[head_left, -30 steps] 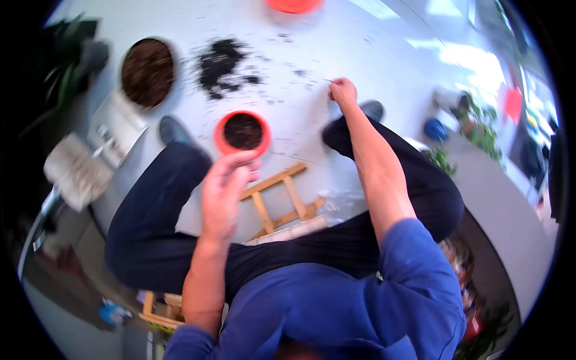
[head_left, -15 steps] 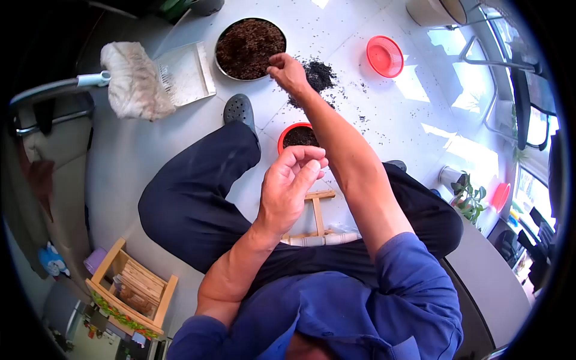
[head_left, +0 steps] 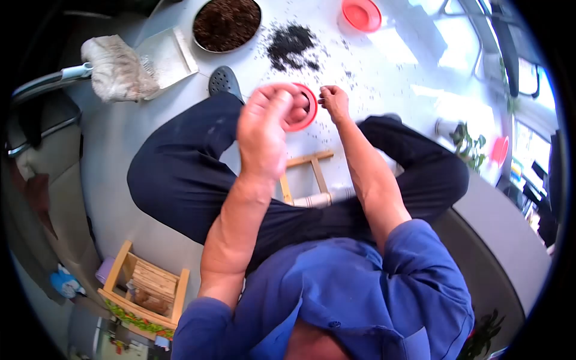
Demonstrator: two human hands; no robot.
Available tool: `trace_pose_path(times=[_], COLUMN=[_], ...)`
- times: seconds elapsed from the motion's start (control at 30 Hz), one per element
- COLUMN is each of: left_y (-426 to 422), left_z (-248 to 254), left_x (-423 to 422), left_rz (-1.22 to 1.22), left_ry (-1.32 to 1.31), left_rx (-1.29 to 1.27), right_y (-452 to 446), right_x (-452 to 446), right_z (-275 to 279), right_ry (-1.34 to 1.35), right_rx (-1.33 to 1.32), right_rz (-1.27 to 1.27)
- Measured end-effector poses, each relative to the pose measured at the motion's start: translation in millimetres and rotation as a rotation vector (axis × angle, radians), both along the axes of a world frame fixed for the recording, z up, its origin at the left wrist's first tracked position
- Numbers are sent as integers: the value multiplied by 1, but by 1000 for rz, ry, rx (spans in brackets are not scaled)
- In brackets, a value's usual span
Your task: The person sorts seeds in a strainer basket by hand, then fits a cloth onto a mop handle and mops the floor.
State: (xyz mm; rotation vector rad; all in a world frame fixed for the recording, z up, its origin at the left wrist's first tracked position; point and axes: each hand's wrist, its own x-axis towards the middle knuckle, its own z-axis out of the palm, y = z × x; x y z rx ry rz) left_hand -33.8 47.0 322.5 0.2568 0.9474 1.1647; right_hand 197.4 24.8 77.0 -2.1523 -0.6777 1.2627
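My left hand [head_left: 264, 129] is above the left side of a small red pot [head_left: 313, 108], covering much of it. Its fingers are curled in against the thumb and blurred; whatever they may hold does not show. Just right of the pot's rim is my right hand [head_left: 335, 103], its fingertips pinched together, with nothing between them that I can make out. A little dark soil shows inside the pot. Farther out stand a wide round pan of brown soil [head_left: 227, 25] and, on the floor, a scattered heap of black grains [head_left: 291, 45].
A pinkish-red basket [head_left: 362, 15] sits at the top. To the left lie a white dustpan [head_left: 167, 60] and a mop-like fluffy head [head_left: 117, 69]. A wooden stool frame [head_left: 318, 171] is between my legs; a potted plant [head_left: 468, 141] stands right.
My right hand has come back from the soil pan to beside the red pot. My left hand has moved forward over the pot. The whole view has shifted.
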Motion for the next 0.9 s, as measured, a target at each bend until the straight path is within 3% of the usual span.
trace_pose_path(times=[0.13, 0.27, 0.53, 0.67, 0.77, 0.9], left_y=[10, 19, 24, 28, 28, 29], left_z=[-6, -11, -21, -18, -26, -31], left_x=[-6, 1, 12, 15, 11, 10], left_rz=[50, 49, 51, 40, -1, -39], left_ry=[62, 109, 209, 203, 182, 178], left_rx=[-22, -32, -80, -80, -62, -58], right_y=[-57, -84, -68, -57, -57, -47], right_x=[19, 4, -34, -34, -33, -38], right_z=[-15, -26, -43, -59, -92, -76], right_ry=[92, 206, 368, 292, 205, 165], right_rx=[-205, -353, -349, -399, -456, -424], right_rz=[-60, 103, -88, -58, 105, 59])
